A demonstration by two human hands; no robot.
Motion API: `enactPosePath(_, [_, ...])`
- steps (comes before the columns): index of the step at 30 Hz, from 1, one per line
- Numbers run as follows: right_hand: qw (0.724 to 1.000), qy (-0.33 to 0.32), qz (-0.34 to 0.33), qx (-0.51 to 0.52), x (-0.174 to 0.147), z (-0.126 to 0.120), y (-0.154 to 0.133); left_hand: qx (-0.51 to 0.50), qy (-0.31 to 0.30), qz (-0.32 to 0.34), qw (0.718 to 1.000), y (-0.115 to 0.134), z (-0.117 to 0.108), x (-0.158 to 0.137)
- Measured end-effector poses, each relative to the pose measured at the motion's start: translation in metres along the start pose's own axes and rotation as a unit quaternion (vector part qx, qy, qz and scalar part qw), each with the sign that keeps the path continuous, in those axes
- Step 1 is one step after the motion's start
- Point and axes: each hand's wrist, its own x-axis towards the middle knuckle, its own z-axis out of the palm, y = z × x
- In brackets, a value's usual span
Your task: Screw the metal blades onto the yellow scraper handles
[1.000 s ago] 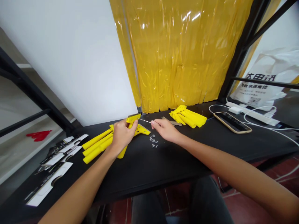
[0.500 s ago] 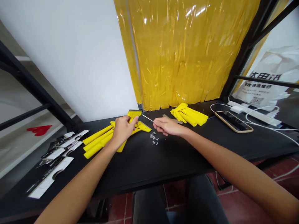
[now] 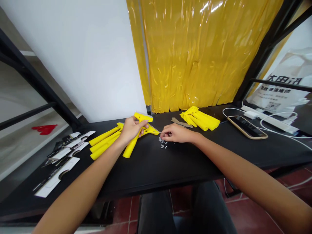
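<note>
In the head view, the left hand [image 3: 133,128] grips a yellow scraper [image 3: 143,117] above the desk [image 3: 146,165], its flat head showing past the fingers. The right hand [image 3: 175,133] pinches a thin metal rod [image 3: 156,132] just beside loose screws [image 3: 162,146]; whether its fingers touch them I cannot tell. More yellow scrapers [image 3: 104,143] lie left of and beneath the left hand. Beyond the right hand are flat strips [image 3: 180,122] and a pile of yellow handles [image 3: 202,121]; a phone [image 3: 247,126] lies farther right.
</note>
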Motion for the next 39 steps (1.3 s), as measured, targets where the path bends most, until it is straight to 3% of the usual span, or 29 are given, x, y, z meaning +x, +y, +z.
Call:
enactPosePath(10, [0.997, 0.015, 0.062, -0.044, 0.005, 0.015, 0.001, -0.080, -0.093, -0.073, 0.990, 0.005, -0.003, 0.001])
enactPosePath(19, [0.989, 0.019, 0.129, -0.064, 0.007, 0.017, -0.010, -0.084, -0.148, -0.049, 0.984, 0.000, -0.009, 0.003])
enactPosePath(24, [0.982, 0.038, 0.174, -0.062, 0.009, 0.024, -0.011, -0.075, -0.142, -0.039, 0.986, 0.005, -0.008, 0.001])
enactPosePath(39, [0.991, 0.064, 0.112, -0.025, 0.005, 0.016, -0.007, -0.098, -0.116, -0.052, 0.987, -0.001, -0.012, 0.006])
